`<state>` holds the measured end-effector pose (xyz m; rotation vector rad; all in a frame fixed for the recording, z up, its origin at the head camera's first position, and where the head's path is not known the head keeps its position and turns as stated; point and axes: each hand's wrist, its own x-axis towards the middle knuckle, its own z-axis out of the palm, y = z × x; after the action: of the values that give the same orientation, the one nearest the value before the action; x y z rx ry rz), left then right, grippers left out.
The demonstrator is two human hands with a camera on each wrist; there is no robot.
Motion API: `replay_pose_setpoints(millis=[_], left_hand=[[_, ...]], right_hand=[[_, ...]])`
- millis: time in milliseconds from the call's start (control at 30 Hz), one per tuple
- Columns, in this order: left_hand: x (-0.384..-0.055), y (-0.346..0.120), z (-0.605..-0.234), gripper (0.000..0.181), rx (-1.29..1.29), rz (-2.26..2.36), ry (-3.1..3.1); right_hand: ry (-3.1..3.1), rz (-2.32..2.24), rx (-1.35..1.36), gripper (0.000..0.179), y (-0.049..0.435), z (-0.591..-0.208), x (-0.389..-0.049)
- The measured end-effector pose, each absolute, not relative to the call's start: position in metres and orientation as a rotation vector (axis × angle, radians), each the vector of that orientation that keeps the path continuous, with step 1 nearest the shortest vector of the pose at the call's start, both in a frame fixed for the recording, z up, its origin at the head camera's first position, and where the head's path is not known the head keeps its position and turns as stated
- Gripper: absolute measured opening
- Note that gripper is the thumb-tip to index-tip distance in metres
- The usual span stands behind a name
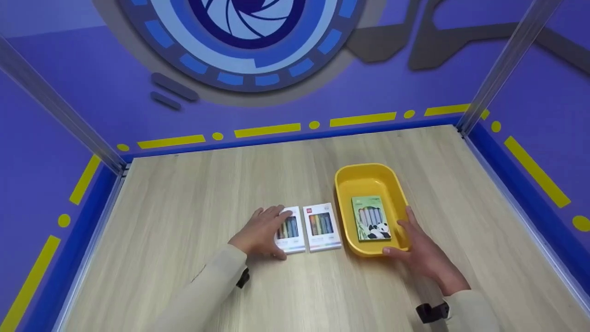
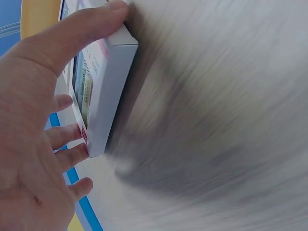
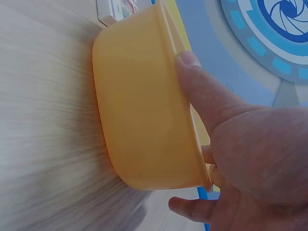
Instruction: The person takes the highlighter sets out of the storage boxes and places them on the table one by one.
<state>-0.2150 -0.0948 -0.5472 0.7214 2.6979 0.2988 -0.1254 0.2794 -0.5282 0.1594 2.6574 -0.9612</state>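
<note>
My left hand (image 1: 262,234) spans a white crayon box (image 1: 293,243) with colored sticks in its window. In the left wrist view the thumb (image 2: 103,21) lies at one end of this box and fingertips meet the opposite end. A second white crayon box (image 1: 322,240) lies just to its right. At the right, my right hand (image 1: 428,256) holds a yellow plastic basin (image 1: 366,171) by its near right corner. Its thumb (image 3: 199,79) presses the outer rim while other fingers reach over the edge. Inside the basin lies a green box with pandas and colored sticks (image 1: 371,219).
The wooden tabletop (image 1: 184,198) carries everything. Purple panels with yellow marks (image 1: 267,130) enclose its back and sides, joined by metal posts (image 1: 502,69) at the back corners. The second white box lies close beside the basin's left wall.
</note>
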Motion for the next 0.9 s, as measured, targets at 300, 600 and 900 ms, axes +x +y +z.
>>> replay_pose_setpoints(millis=[300, 600, 900], left_hand=[[-0.2127, -0.0924, -0.5432, 0.109, 0.695, 0.292, 2.671], [-0.2119, -0.0913, -0.5437, 0.108, 0.684, 0.288, 2.653], [-0.2105, -0.0866, -0.5421, 0.088, 0.613, 0.307, 2.68]], right_hand=[[2.656, -0.948, 0.163, 0.098, 0.279, -0.5284, -0.1262], [2.666, -0.956, 0.156, 0.097, 0.2797, -0.5289, -0.1249], [2.683, -0.943, 0.157, 0.099, 0.2793, -0.5299, -0.1241]])
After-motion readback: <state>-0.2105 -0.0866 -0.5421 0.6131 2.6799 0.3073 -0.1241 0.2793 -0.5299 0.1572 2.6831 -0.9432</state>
